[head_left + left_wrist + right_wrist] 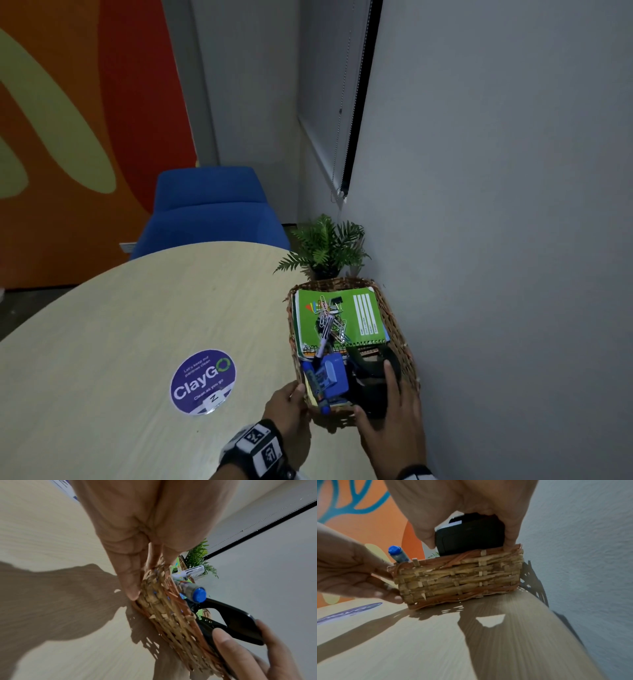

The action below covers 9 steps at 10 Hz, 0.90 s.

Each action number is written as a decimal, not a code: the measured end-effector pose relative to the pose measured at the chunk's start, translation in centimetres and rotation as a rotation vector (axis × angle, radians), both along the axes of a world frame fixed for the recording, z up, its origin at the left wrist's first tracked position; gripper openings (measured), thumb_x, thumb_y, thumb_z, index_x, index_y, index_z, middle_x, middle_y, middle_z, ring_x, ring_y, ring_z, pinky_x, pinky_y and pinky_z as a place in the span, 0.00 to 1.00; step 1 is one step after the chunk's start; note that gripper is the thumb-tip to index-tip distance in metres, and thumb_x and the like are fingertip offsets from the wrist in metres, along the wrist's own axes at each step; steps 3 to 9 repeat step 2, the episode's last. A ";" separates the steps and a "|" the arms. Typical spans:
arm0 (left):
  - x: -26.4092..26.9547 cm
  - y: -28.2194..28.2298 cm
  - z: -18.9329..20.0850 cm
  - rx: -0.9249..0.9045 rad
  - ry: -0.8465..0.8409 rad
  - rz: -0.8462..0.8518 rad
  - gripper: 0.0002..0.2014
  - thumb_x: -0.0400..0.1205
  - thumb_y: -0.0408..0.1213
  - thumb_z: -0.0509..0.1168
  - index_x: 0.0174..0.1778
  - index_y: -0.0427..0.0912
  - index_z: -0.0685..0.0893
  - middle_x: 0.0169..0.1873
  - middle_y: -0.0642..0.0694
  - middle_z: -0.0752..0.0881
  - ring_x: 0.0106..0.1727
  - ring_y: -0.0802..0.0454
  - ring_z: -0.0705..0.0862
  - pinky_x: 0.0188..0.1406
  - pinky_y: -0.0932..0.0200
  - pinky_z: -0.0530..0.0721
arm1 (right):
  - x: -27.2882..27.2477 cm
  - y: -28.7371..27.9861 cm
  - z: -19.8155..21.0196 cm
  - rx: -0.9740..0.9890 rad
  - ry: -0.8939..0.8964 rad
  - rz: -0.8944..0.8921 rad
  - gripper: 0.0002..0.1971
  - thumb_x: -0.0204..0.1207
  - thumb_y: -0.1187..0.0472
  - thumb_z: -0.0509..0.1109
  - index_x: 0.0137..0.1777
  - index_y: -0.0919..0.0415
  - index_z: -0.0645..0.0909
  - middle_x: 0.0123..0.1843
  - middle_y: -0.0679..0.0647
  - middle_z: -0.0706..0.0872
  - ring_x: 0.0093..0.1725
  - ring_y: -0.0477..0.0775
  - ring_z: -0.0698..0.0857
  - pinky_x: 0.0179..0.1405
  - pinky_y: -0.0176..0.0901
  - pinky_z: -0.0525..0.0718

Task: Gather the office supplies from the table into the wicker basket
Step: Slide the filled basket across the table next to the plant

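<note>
The wicker basket [400,337] sits at the tabletop [120,325] edge beside the wall, already holding a green notebook [346,315], paper clips [334,320], a blue-capped marker [317,387] and a blue box [334,377]. The right hand [388,416] pinches a black hole punch [371,385] between thumb and fingers at the basket's near-right corner, its base resting on the rim. The left hand [291,407] curls its fingers against the basket's near-left wall, thumb on the rim, bracing it.

To finish well, I judge the punch should tip forward and slide down inside the near wall, right of the box. The left hand should brace until the punch settles, since the basket looks light and could skid. The marker, propped on the rim, may roll out if bumped.
</note>
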<state>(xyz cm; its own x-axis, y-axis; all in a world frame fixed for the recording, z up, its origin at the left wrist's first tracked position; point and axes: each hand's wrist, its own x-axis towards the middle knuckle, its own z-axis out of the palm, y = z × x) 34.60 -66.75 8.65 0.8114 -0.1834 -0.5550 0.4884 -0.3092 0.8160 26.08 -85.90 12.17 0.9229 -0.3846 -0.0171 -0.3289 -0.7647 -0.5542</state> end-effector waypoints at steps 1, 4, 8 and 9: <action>-1.0 2.3 1.5 0.017 0.071 -0.037 0.22 0.82 0.53 0.57 0.67 0.45 0.79 0.62 0.43 0.86 0.61 0.46 0.85 0.67 0.49 0.81 | 0.4 0.1 0.7 0.003 0.049 -0.003 0.51 0.65 0.34 0.69 0.79 0.32 0.35 0.84 0.53 0.55 0.83 0.63 0.53 0.75 0.65 0.71; 0.3 6.3 -14.6 0.014 0.163 0.130 0.50 0.69 0.70 0.65 0.72 0.28 0.70 0.63 0.41 0.86 0.62 0.45 0.85 0.64 0.37 0.82 | 0.2 0.4 1.6 0.021 -0.018 -0.066 0.52 0.59 0.35 0.74 0.80 0.35 0.47 0.83 0.55 0.59 0.81 0.66 0.59 0.74 0.66 0.72; 0.3 6.3 -14.6 0.014 0.163 0.130 0.50 0.69 0.70 0.65 0.72 0.28 0.70 0.63 0.41 0.86 0.62 0.45 0.85 0.64 0.37 0.82 | 0.2 0.4 1.6 0.021 -0.018 -0.066 0.52 0.59 0.35 0.74 0.80 0.35 0.47 0.83 0.55 0.59 0.81 0.66 0.59 0.74 0.66 0.72; 0.3 6.3 -14.6 0.014 0.163 0.130 0.50 0.69 0.70 0.65 0.72 0.28 0.70 0.63 0.41 0.86 0.62 0.45 0.85 0.64 0.37 0.82 | 0.2 0.4 1.6 0.021 -0.018 -0.066 0.52 0.59 0.35 0.74 0.80 0.35 0.47 0.83 0.55 0.59 0.81 0.66 0.59 0.74 0.66 0.72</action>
